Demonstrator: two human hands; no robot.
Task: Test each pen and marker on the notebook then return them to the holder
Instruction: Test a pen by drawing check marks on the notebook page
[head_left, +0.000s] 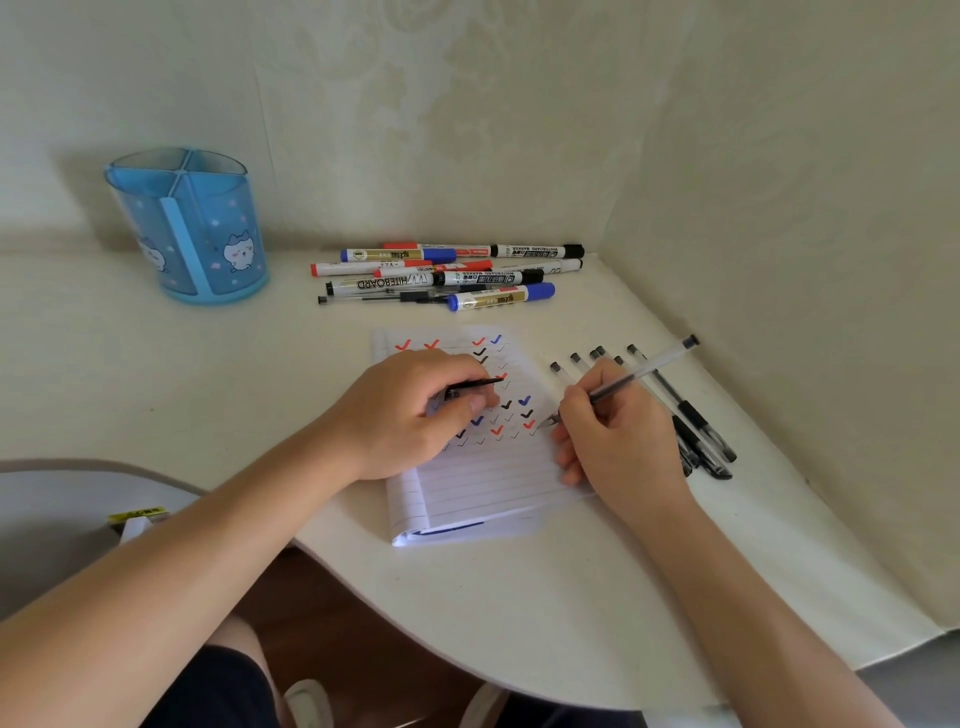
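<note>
Both your hands are down and curled, each round something small.
Your left hand (410, 415), forearm entering from 8 o'clock, lies knuckles up and pinches a black cap (475, 385) that points to 3 o'clock. Your right hand (615, 436), forearm entering from 5 o'clock, grips a pen (649, 366) with its tip toward 8 o'clock.

translucent glossy plastic holder (187, 228), seemingly matt table (519, 613)
</note>
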